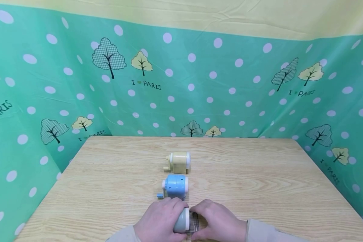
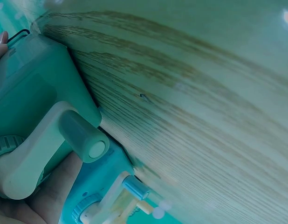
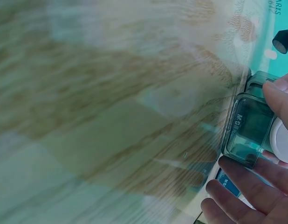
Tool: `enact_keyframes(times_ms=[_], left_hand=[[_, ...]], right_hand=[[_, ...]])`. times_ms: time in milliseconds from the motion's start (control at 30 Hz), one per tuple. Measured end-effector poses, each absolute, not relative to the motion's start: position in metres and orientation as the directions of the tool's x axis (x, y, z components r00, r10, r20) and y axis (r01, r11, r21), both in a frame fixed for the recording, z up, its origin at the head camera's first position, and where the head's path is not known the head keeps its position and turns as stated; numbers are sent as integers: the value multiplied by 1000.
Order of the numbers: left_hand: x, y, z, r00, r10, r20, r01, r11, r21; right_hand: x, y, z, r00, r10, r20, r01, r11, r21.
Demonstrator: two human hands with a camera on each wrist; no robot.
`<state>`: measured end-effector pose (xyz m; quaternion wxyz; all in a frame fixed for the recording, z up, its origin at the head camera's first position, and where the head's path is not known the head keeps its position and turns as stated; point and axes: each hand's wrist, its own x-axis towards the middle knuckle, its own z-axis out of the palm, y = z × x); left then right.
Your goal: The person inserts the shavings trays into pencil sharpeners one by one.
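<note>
At the front of the table, my left hand (image 1: 161,218) holds the grey-green body of a hand-crank pencil sharpener (image 1: 180,224). Its white front ring faces right. The left wrist view shows its pale crank (image 2: 34,151) with a stubby knob (image 2: 85,137) close to the palm. On the other side, my right hand (image 1: 219,220) pinches the clear shavings drawer (image 3: 249,128) between thumb and fingers. That drawer (image 1: 194,222) sticks out to the right of the white ring. A blue pencil sharpener (image 1: 176,186) stands just beyond the left fingers.
Behind the blue one, a pale yellow pencil sharpener (image 1: 179,162) stands in the same line, its crank also to the left. The wooden table (image 1: 254,174) ends at a green dotted curtain (image 1: 199,80) at the back and on both sides.
</note>
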<state>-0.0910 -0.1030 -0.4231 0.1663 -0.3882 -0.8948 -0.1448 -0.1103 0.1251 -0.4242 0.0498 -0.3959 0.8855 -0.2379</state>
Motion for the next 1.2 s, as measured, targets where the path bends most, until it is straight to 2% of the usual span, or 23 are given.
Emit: enact_keyframes(times_ms=[1033,1200], left_hand=[[-91,-103,-425,-637,640,429,745,654,132],[-91,-103,-426,-626,641,444,750,651,119]], right_hand=[[-112,118,-428,-662,-739,126,-692,538,-482],[-113,116,-431,-631,-752,190,-727,489,-483]])
